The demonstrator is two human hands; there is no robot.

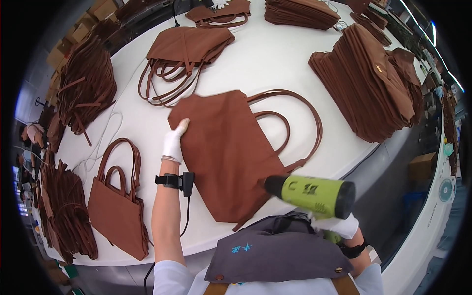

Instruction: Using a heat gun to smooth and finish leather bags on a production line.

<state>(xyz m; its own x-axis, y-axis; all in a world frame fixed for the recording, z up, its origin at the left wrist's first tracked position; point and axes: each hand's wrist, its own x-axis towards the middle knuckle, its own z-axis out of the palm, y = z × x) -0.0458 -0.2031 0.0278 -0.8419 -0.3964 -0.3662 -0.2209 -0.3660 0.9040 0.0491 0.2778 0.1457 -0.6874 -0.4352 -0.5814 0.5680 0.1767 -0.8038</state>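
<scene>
Two hands in white gloves are well apart, each holding something. On the left side, the left hand grips the edge of a big, flat, reddish-brown bag, with its thumb on top; its other fingers are hidden. On the right side, the right hand is closed around the grip of a green and black tool shaped like a hair dryer. Its black nose is by the bag's lower right edge, but I cannot tell if they touch. The bag lies on a big white table, with its two loop handles pointing right. To its left is a small brown bag with thin handles. Near its top are brown bags with looped straps. A fat pile of folded brown bags sits at the far right.
</scene>
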